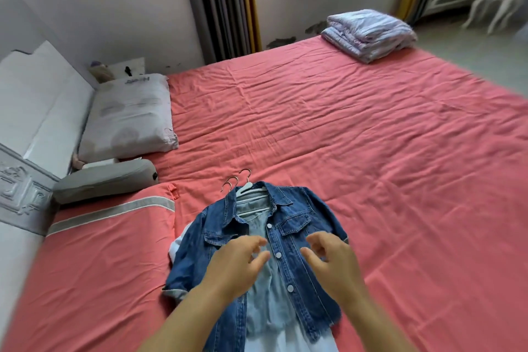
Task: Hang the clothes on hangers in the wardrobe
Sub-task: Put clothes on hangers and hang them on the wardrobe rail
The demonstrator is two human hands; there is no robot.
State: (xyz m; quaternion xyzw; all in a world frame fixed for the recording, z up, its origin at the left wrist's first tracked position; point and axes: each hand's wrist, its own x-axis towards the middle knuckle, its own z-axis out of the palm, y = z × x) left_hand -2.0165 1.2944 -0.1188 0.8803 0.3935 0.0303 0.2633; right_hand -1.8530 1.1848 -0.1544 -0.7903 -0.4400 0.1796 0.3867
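Denim jacket (251, 240) on hangers (243, 188), flat on red bed (343, 128)
L hand (237, 266) & R hand (331, 257) both over jacket front, fingers loosely spread, gripping nothing; white garment (288, 337) underneath

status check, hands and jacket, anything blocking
Left hand and right hand open, hovering over denim jacket. Jacket on white hanger, lying flat on bed, front unbuttoned. Nothing in the way.
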